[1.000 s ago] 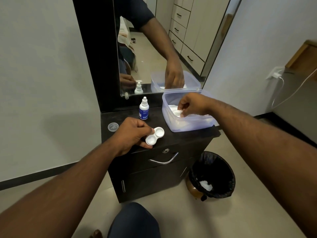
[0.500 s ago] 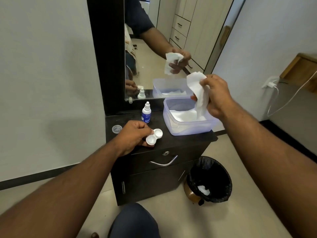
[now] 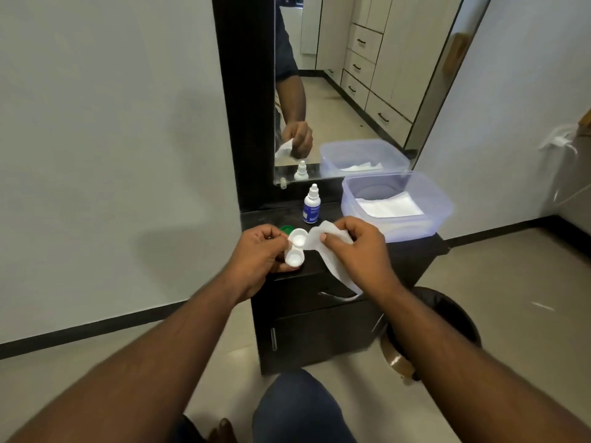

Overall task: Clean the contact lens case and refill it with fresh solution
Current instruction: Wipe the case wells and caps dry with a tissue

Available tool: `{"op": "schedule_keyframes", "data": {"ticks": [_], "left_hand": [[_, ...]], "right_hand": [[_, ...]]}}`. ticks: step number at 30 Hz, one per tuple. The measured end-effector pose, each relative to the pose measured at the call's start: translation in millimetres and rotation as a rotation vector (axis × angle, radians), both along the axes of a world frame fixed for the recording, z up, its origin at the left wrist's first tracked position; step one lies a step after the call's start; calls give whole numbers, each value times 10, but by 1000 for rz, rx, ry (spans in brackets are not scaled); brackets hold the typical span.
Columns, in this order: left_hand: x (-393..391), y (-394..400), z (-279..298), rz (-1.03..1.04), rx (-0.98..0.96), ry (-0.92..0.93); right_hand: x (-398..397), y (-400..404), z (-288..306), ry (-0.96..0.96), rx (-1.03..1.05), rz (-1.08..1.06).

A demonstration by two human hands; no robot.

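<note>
My left hand grips a white contact lens case with both wells uncapped, lifted just above the dark cabinet top. My right hand pinches a white tissue right beside the case; the tissue's tail hangs down over the drawer front. A green cap peeks out behind my left fingers. The small solution bottle, white with a blue label, stands upright at the back of the top by the mirror.
A clear plastic tub holding folded white tissues sits on the right of the cabinet. A black-lined bin stands on the floor to the right. The mirror rises behind. My knee is below.
My right hand pulled a tissue out of the tub and brought it down beside the case. My left hand lifted and turned the case.
</note>
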State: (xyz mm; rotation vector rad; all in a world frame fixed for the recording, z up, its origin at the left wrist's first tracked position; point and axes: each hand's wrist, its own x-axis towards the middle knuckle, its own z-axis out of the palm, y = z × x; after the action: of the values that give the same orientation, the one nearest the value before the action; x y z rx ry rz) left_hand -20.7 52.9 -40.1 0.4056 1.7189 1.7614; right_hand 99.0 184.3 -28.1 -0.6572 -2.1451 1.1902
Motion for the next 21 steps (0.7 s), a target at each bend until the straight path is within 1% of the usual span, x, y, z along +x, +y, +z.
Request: {"op": "schedule_keyframes", "data": {"ticks": [2, 5, 10, 13, 17, 21], "left_hand": [[14, 26, 0, 25, 0, -9], [14, 64, -4, 61, 31, -41], [-14, 73, -19, 27, 54, -89], [-44, 36, -21, -40, 71, -79], [-39, -11, -7, -136, 85, -66], [-91, -42, 91, -230, -18, -38]], "right_hand": [[-21, -39, -91, 38, 107, 36], [-68, -44, -183, 68, 321, 115], [-98, -28, -312, 55, 537, 268], [-98, 5, -330, 48, 592, 292], [-49, -4, -326, 45, 615, 318], [-35, -22, -328, -32, 637, 392]]}}
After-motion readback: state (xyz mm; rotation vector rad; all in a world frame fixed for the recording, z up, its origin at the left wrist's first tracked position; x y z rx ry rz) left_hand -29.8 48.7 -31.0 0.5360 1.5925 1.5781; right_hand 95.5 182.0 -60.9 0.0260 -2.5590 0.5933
